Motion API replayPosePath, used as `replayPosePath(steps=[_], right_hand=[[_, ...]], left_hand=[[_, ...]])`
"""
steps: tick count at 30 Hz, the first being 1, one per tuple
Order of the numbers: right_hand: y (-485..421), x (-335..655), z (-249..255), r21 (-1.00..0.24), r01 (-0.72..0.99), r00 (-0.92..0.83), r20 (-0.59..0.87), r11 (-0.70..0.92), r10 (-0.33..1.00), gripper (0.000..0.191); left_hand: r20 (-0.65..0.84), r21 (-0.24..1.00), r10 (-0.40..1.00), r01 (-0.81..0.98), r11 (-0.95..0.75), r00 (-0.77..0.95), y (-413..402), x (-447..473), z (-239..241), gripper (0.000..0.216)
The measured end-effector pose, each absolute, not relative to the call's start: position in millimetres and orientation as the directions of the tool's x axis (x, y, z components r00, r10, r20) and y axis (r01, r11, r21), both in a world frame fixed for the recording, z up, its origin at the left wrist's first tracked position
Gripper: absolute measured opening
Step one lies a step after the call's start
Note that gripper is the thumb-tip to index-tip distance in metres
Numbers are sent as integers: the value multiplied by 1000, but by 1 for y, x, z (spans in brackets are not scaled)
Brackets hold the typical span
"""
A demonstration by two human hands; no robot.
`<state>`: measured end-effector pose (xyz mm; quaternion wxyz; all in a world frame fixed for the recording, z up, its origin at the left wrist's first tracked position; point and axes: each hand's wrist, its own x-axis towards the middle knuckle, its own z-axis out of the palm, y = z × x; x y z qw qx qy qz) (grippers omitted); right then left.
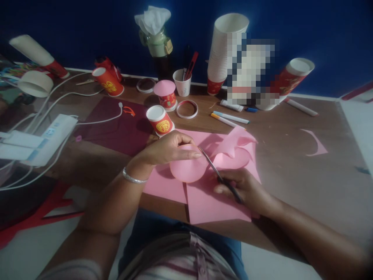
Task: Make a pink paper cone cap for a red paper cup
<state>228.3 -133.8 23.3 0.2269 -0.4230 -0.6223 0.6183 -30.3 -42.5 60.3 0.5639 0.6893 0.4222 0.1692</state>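
Note:
My left hand (166, 149) pinches a round pink paper disc (188, 169) and holds it above the pink paper sheets (215, 206) near the table's front edge. My right hand (244, 188) is closed round the dark handles of scissors (217, 171). Their blades point up and left, and the tips meet the disc's edge by my left fingertips. A curled pink offcut (236, 142) lies just behind the disc.
An upside-down red paper cup (159, 120) and a pink-topped cup (166, 93) stand behind the sheets. Markers (230, 118), tape rings (187, 109), a tall stack of white cups (221, 50), a maroon sheet (116, 128) and a power strip with cables (37, 138) surround them. A pink sliver (316, 144) lies right.

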Motion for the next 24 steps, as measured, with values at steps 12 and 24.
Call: replayPosePath(steps=[12,24], right_hand=[[-134,229,21,-964,237,-551,-233,-118,801,48],[-134,231,22,-958,280,-532,-209,-63,821,49]], left_hand=[[-248,928,775,372,18,582,-42,-31,61,32],[-272,912,775,410,19,570,-41,-33,59,30]])
